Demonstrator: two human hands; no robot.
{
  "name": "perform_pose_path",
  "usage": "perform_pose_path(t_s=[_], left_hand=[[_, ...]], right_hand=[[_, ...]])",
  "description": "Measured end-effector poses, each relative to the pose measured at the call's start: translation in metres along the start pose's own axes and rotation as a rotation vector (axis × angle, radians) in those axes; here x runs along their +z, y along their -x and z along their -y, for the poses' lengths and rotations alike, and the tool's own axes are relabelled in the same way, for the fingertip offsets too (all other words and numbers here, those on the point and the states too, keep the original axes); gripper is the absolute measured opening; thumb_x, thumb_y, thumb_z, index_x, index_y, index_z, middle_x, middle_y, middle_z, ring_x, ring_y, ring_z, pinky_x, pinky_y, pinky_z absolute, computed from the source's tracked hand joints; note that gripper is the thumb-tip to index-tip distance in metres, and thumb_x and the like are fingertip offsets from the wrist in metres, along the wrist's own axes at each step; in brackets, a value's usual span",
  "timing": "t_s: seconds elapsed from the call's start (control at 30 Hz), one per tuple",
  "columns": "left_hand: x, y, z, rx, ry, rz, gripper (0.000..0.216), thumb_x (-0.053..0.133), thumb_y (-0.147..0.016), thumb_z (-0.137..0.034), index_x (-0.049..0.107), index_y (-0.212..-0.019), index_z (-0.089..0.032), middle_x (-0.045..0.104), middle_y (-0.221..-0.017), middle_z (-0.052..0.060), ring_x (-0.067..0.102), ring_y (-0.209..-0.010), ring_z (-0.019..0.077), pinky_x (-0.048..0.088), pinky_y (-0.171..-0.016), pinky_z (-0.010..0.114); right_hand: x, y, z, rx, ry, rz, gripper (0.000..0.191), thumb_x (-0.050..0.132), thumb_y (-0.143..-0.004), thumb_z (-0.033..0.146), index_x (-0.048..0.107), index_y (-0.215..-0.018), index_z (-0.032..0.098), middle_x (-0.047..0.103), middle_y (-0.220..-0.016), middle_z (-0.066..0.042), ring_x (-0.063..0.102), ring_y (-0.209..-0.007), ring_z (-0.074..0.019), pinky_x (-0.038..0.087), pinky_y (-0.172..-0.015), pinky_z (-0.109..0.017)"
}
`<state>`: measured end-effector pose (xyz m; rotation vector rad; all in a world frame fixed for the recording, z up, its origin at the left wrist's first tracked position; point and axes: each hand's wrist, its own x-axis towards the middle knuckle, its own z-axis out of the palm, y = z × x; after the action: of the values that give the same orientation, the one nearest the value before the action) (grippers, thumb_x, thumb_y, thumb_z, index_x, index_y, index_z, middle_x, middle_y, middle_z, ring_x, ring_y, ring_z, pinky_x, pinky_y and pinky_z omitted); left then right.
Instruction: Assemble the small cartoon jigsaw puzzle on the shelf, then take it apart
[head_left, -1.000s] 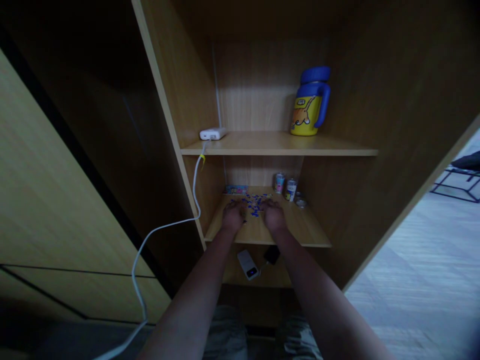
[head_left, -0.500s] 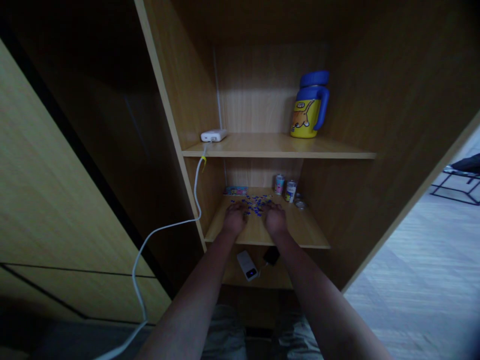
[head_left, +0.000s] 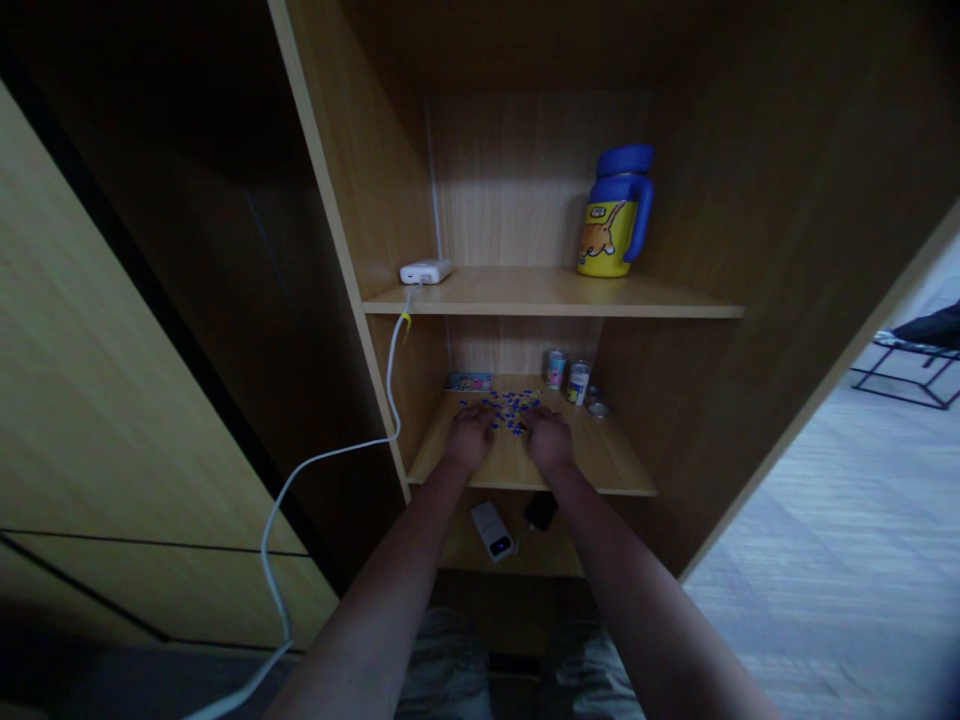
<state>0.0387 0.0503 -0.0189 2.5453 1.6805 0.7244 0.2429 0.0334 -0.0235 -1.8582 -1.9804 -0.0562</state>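
Small blue jigsaw puzzle pieces (head_left: 513,405) lie scattered on the middle shelf (head_left: 510,468) of a wooden cabinet. At the left edge of the scatter rests my left hand (head_left: 470,437), palm down, fingers lying over the shelf and the nearest pieces. Opposite it, my right hand (head_left: 549,440) is low over the right edge of the pieces, its fingers stretched forward. I see nothing gripped in either hand, though the fingertips are small and dim. Behind the pieces, a colourful flat picture card or box (head_left: 469,382) sits against the back wall.
Two printed cans (head_left: 556,369) stand at the back right, with round clear lids (head_left: 598,410) beside them. Above are a white device (head_left: 426,272) with a cable (head_left: 330,455) and a blue-yellow jug (head_left: 611,215). Below lie a power bank (head_left: 493,530) and a black adapter (head_left: 541,510).
Both hands stay at the two sides of the puzzle pieces, with only slight finger movement. The whole view has shifted a little.
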Motion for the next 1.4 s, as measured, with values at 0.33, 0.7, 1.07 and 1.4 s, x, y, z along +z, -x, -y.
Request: perform_pose_path(t_s=[0.33,0.7,1.07,1.4], left_hand=[[0.004,0.001,-0.003,0.213,0.066,0.022,0.033,0.058,-0.107,-0.03,0.079,-0.133,-0.03,0.072,-0.143,0.006,0.06,-0.138,0.0247,0.041,-0.125,0.045],[0.009,-0.002,0.002,0.114,0.045,-0.03,0.023,0.07,-0.105,-0.037,0.077,-0.116,-0.018,0.072,-0.136,0.011,0.065,-0.13,0.0283,0.05,-0.116,0.054],[0.008,0.001,0.002,0.17,0.059,-0.059,0.032,0.064,-0.098,-0.017,0.081,-0.122,-0.028,0.075,-0.138,0.005,0.064,-0.132,0.0269,0.051,-0.119,0.046],[0.019,-0.004,0.009,0.175,0.037,-0.039,0.037,0.054,-0.108,-0.031,0.076,-0.137,-0.026,0.071,-0.15,0.008,0.061,-0.142,0.0269,0.044,-0.127,0.049]], right_hand=[[-0.009,0.01,0.006,-0.011,0.023,0.024,0.037,0.056,-0.106,0.043,0.078,-0.127,0.022,0.07,-0.141,-0.017,0.064,-0.125,-0.0328,0.051,-0.099,-0.045],[0.004,0.0,-0.005,-0.119,-0.159,0.014,0.019,0.063,-0.103,0.029,0.078,-0.112,0.022,0.077,-0.128,-0.011,0.069,-0.121,-0.0237,0.049,-0.106,-0.033],[0.012,-0.005,-0.011,-0.001,-0.224,-0.071,0.031,0.052,-0.102,0.015,0.077,-0.12,0.021,0.081,-0.118,-0.009,0.073,-0.109,-0.0227,0.052,-0.1,-0.03],[0.003,0.002,0.0,0.039,0.012,-0.056,0.037,0.051,-0.102,0.02,0.075,-0.128,0.013,0.072,-0.135,-0.021,0.066,-0.119,-0.0311,0.051,-0.099,-0.039]])
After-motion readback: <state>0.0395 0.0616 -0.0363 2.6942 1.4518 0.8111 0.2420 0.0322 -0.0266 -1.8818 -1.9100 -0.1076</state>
